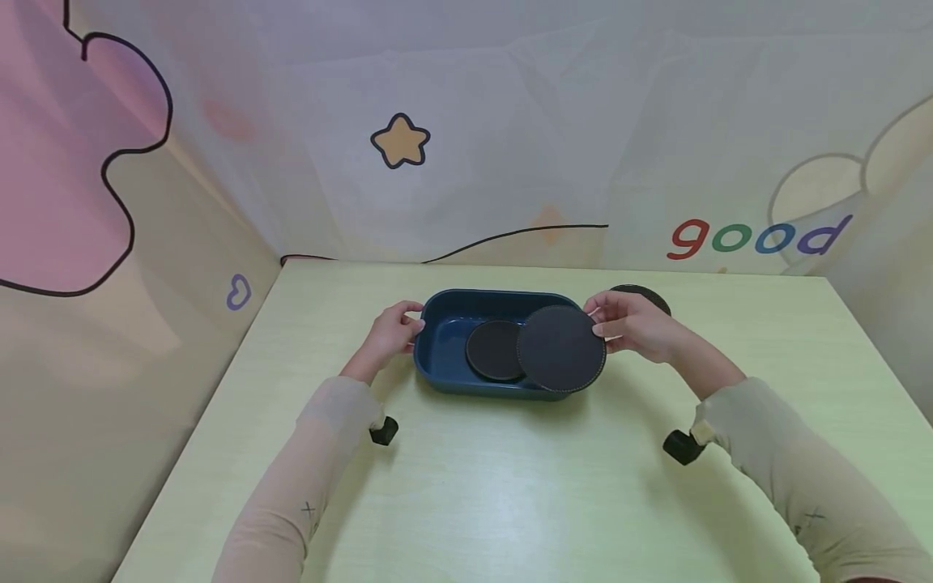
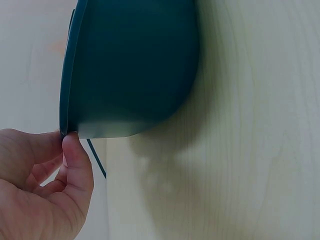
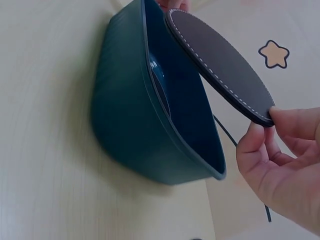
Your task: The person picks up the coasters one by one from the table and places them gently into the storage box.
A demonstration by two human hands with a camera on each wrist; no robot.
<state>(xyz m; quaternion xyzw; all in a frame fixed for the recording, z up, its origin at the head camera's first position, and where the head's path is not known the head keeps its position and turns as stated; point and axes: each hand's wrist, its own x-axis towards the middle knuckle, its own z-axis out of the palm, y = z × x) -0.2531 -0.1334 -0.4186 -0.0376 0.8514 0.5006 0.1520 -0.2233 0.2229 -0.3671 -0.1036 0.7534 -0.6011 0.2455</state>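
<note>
Middle of the frame, and here's the blue bin (image 1: 448, 344), sitting on the pale table (image 1: 466, 486) with its mouth facing up. Both hands are busy, and they're well apart, one at each end. The left hand (image 1: 394, 328) has the bin's left rim pinched between thumb and finger, apparently steadying it. Over on the right, the right hand (image 1: 641, 325) grips the edge of a round dark coaster (image 1: 561, 349), thumb on the upper face, fingertips beneath. The right wrist view shows a stitched edge and a slant, the hand's end riding higher above the opening; whether the far end touches anything, I can't tell.

Now the count! One coaster, the inner one (image 1: 494, 351), lies inside the bin near its middle, partly covered from above by the held one. Another round black piece (image 1: 645, 295) sits beyond the right hand, out past the bin's right end; it looks like a third coaster, though the hand hides most of it. So the score, as I judge it: one in, one midway over the bin, one outside. Loading or unloading? A single moment can't settle that; either way, the handling looks unfinished.
</note>
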